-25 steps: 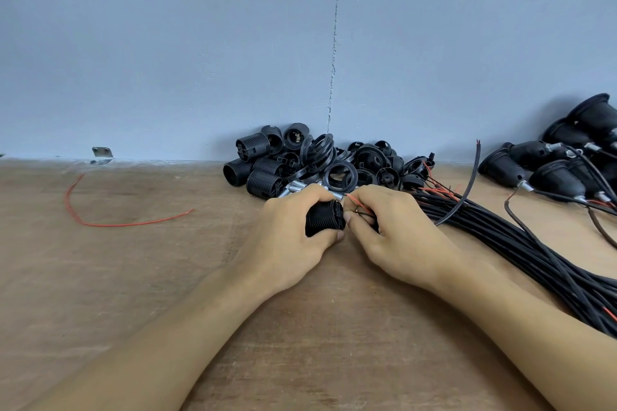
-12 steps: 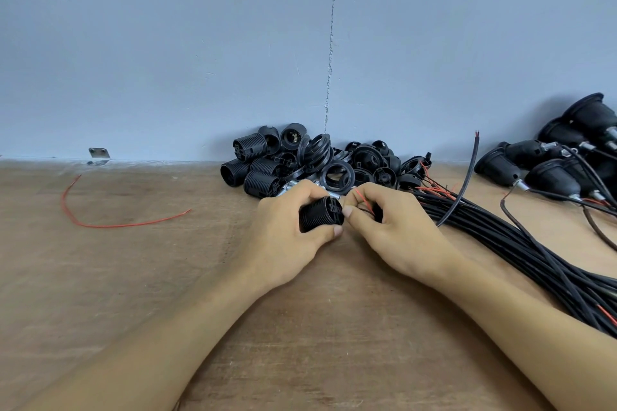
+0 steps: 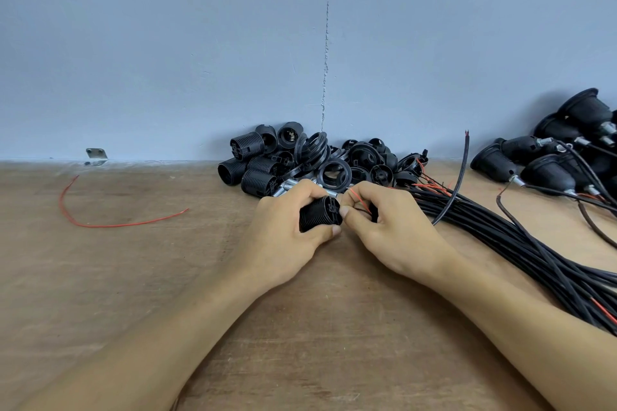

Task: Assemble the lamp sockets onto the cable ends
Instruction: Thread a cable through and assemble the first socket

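Note:
My left hand (image 3: 283,237) grips a black threaded lamp socket (image 3: 319,217) lying sideways, its terminal end facing right. My right hand (image 3: 390,230) pinches the thin red and dark wires (image 3: 360,203) of a cable end right at the socket's terminal face. The cable's black sheath is mostly hidden inside my right fist. Both hands hover just above the wooden table (image 3: 133,277), in front of the parts pile.
A pile of black socket bodies, rings and caps (image 3: 320,160) lies against the wall. A thick bundle of black cables (image 3: 517,243) runs to the right. Assembled sockets (image 3: 547,170) sit at far right. A loose red wire (image 3: 100,223) lies on the left.
The socket has turned in my left hand, so its terminal end now shows toward the right hand. The red wire stands out more between my right fingers.

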A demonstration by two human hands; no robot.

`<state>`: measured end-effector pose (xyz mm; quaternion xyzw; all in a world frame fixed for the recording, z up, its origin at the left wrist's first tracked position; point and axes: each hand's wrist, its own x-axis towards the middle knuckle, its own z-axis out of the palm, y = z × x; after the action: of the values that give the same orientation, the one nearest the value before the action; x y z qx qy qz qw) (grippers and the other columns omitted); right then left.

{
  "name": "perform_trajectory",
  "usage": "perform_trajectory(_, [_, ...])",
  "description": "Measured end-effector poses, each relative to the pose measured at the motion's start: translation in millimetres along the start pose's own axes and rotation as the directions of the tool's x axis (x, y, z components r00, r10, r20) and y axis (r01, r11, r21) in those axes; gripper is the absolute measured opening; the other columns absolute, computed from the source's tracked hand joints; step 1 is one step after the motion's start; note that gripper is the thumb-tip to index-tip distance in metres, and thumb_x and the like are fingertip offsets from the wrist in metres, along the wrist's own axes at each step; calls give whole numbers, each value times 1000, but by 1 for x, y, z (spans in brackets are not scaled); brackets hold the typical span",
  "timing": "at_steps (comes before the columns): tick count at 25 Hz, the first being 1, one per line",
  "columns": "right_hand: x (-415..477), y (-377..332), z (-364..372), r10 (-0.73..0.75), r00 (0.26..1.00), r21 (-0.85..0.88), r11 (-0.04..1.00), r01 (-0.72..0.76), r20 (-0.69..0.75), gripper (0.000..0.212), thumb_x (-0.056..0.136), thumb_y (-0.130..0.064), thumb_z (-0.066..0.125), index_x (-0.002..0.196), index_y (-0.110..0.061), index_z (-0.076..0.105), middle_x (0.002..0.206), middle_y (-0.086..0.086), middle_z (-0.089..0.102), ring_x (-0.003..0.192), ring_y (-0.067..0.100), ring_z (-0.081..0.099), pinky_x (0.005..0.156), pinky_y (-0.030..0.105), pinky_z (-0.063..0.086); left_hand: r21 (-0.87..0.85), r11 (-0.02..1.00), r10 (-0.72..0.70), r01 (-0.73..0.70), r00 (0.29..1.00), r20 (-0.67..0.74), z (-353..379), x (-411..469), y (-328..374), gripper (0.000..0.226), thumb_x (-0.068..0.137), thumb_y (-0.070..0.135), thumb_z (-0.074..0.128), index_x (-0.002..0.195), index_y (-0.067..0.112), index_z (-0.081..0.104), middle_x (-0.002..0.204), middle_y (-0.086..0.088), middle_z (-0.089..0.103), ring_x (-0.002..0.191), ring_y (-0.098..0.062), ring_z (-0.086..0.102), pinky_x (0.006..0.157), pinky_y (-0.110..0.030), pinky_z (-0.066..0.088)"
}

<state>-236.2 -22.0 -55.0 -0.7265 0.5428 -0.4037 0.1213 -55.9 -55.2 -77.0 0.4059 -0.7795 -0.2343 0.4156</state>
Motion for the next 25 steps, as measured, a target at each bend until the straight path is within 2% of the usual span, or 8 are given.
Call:
perform_trajectory(11, [1, 3, -3, -3, 1000, 2, 1000, 3, 21, 15, 92, -16, 63, 78, -23, 60, 54, -13, 44, 54, 4, 41, 57, 14, 36, -24, 1000, -17, 16, 1000, -15, 0, 1, -1, 31, 80, 28, 85, 103, 33, 65, 95, 23, 75, 89, 5, 69, 85, -26, 53])
perform_trajectory(16, [0, 4, -4, -17, 1000, 6, 1000, 16, 26, 14, 92, -15, 63, 80, -22, 60, 58, -11, 46, 56, 4, 41, 59, 15, 37, -42, 999, -17, 16, 1000, -25, 0, 0, -3, 33, 78, 26, 86, 103, 33, 66, 95, 21, 76, 88, 4, 70, 87, -32, 57])
perform_trajectory(20, [-2, 3, -3, -85, 996, -87, 992, 87, 24, 15, 91, -12, 61, 80, -22, 58, 57, -12, 44, 59, 6, 44, 58, 17, 36, -15, 1000, 19, -19, 1000, -14, 1, 0, -2, 33, 78, 27, 86, 100, 35, 63, 90, 21, 74, 83, 0, 69, 79, -32, 57])
perform_trajectory(25, [-1, 4, -6, -144, 988, -176, 973, 151, 53, 15, 91, -15, 61, 80, -22, 55, 61, -14, 43, 64, 4, 46, 58, 17, 32, 26, 999, 48, -47, 999, -3, 2, 0, -1, 34, 77, 32, 84, 100, 40, 60, 89, 20, 72, 85, -2, 68, 77, -34, 58])
